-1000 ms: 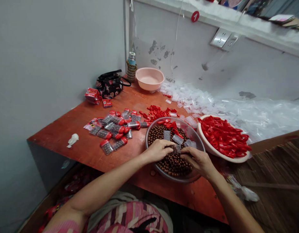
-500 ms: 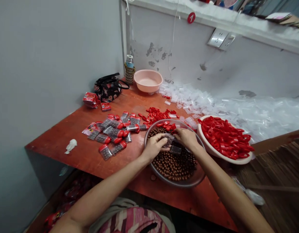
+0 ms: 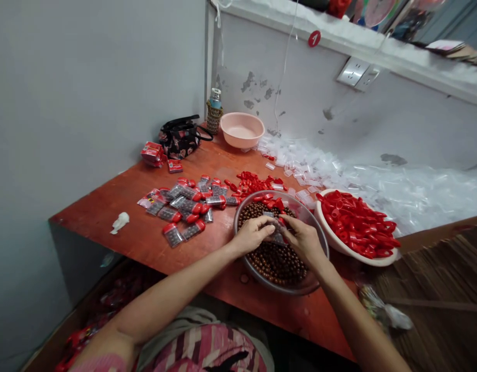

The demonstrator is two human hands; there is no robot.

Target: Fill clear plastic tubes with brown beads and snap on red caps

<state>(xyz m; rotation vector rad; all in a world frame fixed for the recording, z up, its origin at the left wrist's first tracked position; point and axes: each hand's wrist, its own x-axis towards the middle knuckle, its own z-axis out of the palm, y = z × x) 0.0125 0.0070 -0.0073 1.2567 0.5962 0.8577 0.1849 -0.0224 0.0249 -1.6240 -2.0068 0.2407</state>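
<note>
My left hand [image 3: 254, 233] is closed on a small clear plastic container [image 3: 277, 235] filled with dark brown balls. My right hand [image 3: 303, 238] meets it from the other side, its fingertips pinching a red cap [image 3: 281, 221] at the container; the fingers partly hide the cap, and I cannot tell whether it is seated. Both hands are over a metal bowl [image 3: 290, 290] of shiny brown balls [image 3: 275, 267]. Several loose red caps [image 3: 270, 199] lie inside the bowl's far side. Left of the bowl, filled containers with red caps [image 3: 190, 206] lie in a pile.
Loose red caps [image 3: 257, 182] are heaped behind the bowl. At right stands a pale basin [image 3: 339, 247] full of red caps [image 3: 356, 222]. Clear empty containers [image 3: 409, 188] line the wall. Farther back are a pink basin [image 3: 242, 139], a floral bag [image 3: 180, 142] and a bottle [image 3: 215, 98].
My right hand has moved from the red caps near the bowl's far side to the container in my left hand, bringing a red cap against it. The view has shifted slightly.
</note>
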